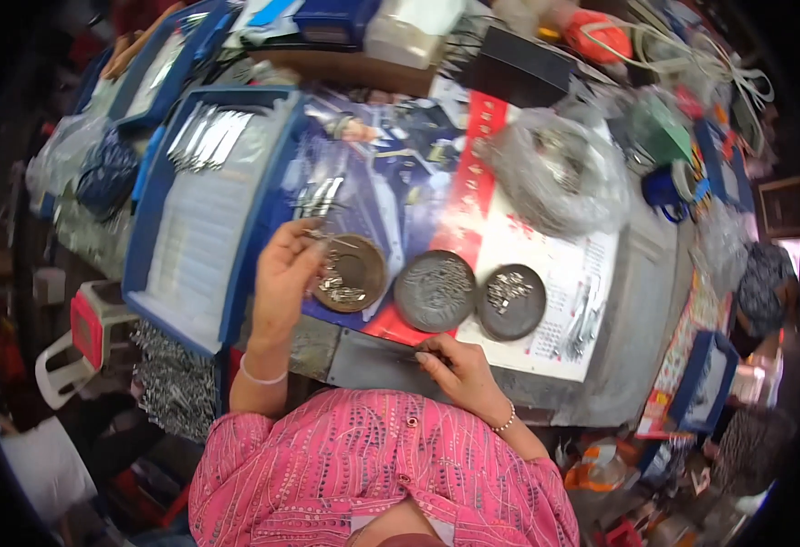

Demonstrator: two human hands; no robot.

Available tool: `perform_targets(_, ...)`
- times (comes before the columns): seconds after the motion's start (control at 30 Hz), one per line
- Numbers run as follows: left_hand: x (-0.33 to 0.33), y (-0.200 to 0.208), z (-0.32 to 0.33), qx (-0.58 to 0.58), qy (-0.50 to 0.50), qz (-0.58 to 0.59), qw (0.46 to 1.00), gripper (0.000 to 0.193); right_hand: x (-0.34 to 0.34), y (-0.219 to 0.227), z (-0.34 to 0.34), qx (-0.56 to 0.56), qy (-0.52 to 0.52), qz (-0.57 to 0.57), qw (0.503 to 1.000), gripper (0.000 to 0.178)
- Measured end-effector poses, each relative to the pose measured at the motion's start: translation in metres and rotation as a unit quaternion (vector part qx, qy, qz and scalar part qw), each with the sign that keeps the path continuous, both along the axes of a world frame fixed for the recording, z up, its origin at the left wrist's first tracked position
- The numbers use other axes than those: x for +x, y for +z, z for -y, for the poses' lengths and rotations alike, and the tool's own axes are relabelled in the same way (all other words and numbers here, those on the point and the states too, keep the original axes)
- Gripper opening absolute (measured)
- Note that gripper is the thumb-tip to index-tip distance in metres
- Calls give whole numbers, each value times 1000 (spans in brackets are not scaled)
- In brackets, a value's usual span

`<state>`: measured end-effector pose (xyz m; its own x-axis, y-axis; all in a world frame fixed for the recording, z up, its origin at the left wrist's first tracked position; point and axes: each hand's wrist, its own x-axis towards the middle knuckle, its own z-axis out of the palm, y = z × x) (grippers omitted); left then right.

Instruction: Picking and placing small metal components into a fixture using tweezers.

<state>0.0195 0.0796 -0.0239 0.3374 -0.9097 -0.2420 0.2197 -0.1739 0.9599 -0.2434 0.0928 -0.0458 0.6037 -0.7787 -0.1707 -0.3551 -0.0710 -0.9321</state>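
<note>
The left hand pinches a thin metal piece; beside its fingertips we see the brown bowl. The right hand curls its fingers near the middle dish; we cannot tell if they grip something.

Upper left: crumpled clear plastic bag, dark-blue bag against it. Left edge: red-and-white plastic stool. Top centre: dark-blue box, with a black box right of it. Upper right: orange-red bundle, tangled white cable, green angular piece, blue mug below that. Lower right: orange-and-clear plastic packaging, exact kind too blurred to tell.
</note>
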Motion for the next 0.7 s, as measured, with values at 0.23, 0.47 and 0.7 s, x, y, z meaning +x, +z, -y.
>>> perform_targets(0.23,30,-18,20,-40,14,56,998,27,-6,10,6,-11,-13,-3,1000,14)
perform_targets(0.47,47,-33,52,-52,23,176,983,30,-20,5,-1,-44,-24,9,999,16)
perform_targets(0.7,64,-62,60,-3,4,348,937,29,-43,16,-6,-10,-75,-33,997,15)
